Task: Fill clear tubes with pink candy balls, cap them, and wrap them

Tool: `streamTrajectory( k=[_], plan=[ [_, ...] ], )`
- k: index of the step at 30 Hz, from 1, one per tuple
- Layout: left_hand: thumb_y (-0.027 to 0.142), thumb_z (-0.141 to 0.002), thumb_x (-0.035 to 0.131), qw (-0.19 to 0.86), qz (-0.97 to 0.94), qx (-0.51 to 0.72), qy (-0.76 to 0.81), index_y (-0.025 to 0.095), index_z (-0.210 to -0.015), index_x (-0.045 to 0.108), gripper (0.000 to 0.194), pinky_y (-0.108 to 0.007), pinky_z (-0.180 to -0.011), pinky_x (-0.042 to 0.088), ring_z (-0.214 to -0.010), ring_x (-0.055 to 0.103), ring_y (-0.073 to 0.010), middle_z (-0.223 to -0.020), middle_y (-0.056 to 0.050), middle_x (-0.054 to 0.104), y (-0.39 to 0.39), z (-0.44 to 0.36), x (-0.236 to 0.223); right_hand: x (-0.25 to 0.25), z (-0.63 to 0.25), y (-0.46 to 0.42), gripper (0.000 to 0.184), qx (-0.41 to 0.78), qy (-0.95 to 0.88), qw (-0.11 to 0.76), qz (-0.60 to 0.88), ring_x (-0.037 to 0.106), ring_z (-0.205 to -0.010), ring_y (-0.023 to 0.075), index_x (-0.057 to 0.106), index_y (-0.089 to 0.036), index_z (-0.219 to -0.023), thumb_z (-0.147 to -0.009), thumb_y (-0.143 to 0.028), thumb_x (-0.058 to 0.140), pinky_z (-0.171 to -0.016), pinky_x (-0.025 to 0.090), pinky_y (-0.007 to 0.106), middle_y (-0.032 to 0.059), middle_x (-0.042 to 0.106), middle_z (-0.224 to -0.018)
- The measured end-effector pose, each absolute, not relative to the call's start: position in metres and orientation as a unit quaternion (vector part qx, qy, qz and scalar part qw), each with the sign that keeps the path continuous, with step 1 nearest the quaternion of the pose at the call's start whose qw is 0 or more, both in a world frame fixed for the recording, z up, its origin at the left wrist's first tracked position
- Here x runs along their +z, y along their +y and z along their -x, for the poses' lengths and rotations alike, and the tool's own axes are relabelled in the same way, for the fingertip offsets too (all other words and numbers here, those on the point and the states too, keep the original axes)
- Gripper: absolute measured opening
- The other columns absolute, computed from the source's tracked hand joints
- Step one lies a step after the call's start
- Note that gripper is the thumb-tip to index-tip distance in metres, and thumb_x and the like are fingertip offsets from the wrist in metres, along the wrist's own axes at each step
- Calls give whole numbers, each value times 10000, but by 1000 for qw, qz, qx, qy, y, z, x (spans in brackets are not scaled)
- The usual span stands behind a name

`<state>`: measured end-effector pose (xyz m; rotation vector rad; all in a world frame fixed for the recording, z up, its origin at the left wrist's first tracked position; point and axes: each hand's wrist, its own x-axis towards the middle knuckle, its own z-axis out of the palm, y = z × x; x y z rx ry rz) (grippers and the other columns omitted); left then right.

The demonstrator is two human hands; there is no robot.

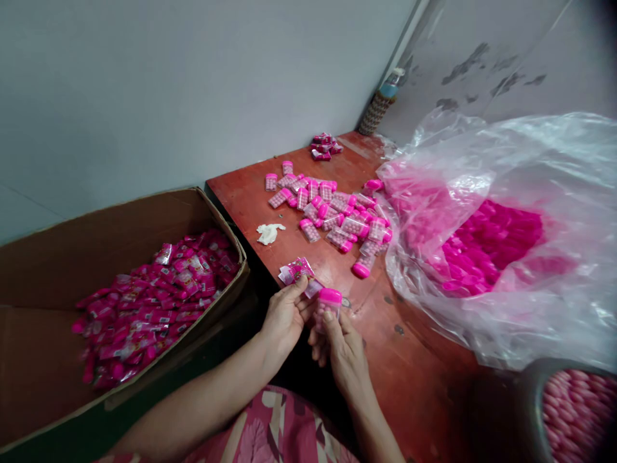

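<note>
Over the near edge of the table, my right hand [342,347] grips a small clear bottle of pink candy balls [322,312], its pink cap up. My left hand [286,315] is beside it, thumb and fingers pinching a thin printed plastic sleeve [314,287] close to the cap. A small pile of flat pink printed sleeves [295,270] lies at the table edge just beyond my left fingers. Farther back, several capped bottles [340,212] of the same kind lie scattered in a heap.
On the left stands a cardboard box [212,188] holding pink wrapped bottles [154,308]. A clear plastic bag [525,148] of pink caps [491,244] covers the table's right. Candy balls [578,405] fill a dark container. White scrap [270,233], wrapped bottles [326,146] and a drink bottle [380,103] are farther back.
</note>
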<state>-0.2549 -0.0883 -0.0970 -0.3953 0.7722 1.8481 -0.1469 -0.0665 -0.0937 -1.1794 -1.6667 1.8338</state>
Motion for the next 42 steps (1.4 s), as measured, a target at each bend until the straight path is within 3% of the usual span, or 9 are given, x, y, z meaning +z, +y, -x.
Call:
streamTrajectory(
  k=[17, 25, 33, 39, 42],
  plan=[
    [185, -646, 727, 545, 137, 755, 337, 109, -711, 581, 177, -226, -541, 507, -546, 606, -121, -626, -29, 639, -90, 252, -102, -98, 142, -71, 317, 651, -605, 189, 417, 475, -333, 66, 455, -193, -777, -851, -499, 420, -298, 348, 140, -43, 556, -530],
    [302, -629, 735, 573, -33, 709, 410, 83, -672, 610, 256, -215, -470, 432, -459, 536, -96, -553, -14, 593, -93, 264, -95, -100, 143, -66, 321, 693, -595, 151, 377, 483, -331, 72, 435, -192, -775, -862, -498, 395, -294, 348, 137, -44, 550, -506],
    [325, -613, 732, 599, -124, 657, 441, 79, -629, 627, 268, -236, -453, 410, -447, 547, -125, -531, -36, 608, -94, 266, -94, -106, 140, -65, 324, 595, -676, 182, 395, 464, -349, 65, 467, -187, -756, -861, -488, 407, -320, 350, 147, -39, 530, -514],
    [279, -594, 745, 614, -157, 620, 463, 74, -594, 654, 224, -224, -511, 420, -455, 534, -97, -513, -26, 612, -95, 270, -92, -106, 136, -61, 315, 692, -618, 131, 350, 396, -295, 71, 455, -201, -798, -875, -490, 358, -288, 279, 167, -49, 521, -476],
    [271, -602, 739, 591, -156, 626, 485, 74, -616, 669, 209, -231, -561, 446, -514, 573, -116, -570, -48, 647, -96, 267, -94, -106, 138, -62, 312, 590, -681, 192, 389, 422, -360, 78, 462, -194, -720, -855, -472, 416, -345, 313, 179, -38, 495, -486]
  ],
)
